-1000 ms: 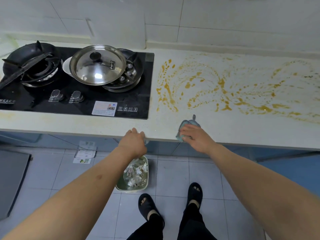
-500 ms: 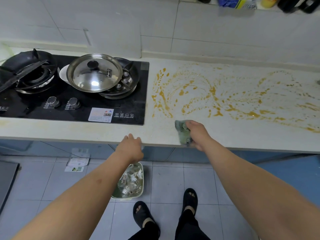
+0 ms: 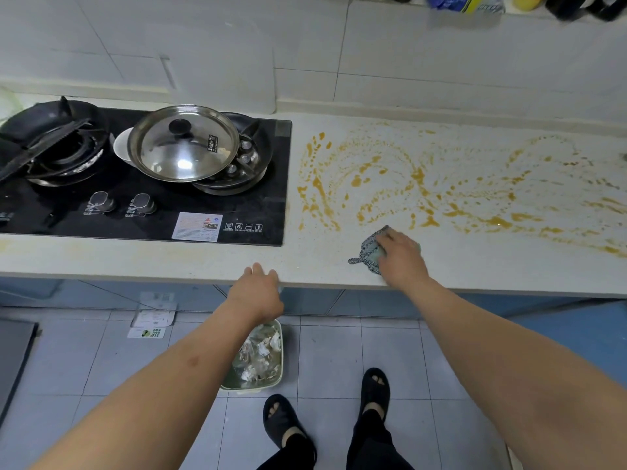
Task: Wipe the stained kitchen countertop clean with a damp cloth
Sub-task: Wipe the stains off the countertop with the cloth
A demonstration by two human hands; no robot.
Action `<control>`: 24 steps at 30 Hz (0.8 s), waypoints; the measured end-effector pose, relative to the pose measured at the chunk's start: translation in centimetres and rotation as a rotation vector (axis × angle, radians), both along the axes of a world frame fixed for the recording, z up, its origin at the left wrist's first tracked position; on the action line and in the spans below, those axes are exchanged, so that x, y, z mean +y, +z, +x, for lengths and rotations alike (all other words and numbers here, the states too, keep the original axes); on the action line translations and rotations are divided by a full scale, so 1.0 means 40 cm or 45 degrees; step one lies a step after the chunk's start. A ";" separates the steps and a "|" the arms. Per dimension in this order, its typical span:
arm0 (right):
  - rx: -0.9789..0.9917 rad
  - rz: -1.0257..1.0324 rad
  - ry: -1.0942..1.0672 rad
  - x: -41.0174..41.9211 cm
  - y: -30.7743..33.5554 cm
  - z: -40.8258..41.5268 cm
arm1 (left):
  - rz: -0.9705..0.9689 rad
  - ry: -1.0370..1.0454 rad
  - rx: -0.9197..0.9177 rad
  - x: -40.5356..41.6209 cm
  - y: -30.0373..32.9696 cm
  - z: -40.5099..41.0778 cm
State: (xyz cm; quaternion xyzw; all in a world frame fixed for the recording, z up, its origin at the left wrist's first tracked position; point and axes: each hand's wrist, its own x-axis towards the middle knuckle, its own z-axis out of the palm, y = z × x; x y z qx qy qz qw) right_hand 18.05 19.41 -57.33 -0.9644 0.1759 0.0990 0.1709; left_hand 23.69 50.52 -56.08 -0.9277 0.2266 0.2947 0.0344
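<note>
Right hand (image 3: 402, 257) grip holding cloth (image 3: 368, 254) on countertop (image 3: 203, 259), left hand (image 3: 258, 293) grip wide at edge

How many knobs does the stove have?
2. Both knobs sit side by side near the front edge of the black stove: one on the left, the other just right of it. More may lie beyond the picture's left edge.

Ahead of me, a white tiled wall (image 3: 305, 45) rises from the rear edge of the bench. Below its front edge, blue cabinet fronts (image 3: 339, 301) meet a grey tiled floor (image 3: 329, 361). A waste bin (image 3: 258, 357) stands on the floor near my feet.
</note>
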 end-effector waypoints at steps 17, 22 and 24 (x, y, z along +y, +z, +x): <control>0.067 -0.024 0.365 0.324 -0.096 0.031 | 0.094 0.068 0.067 -0.035 0.019 0.021; 0.100 -0.051 0.149 0.143 -0.098 -0.040 | 0.117 0.083 0.080 -0.059 0.034 0.025; 0.126 -0.072 0.016 0.051 -0.090 -0.075 | 0.122 0.078 0.043 -0.079 0.038 0.025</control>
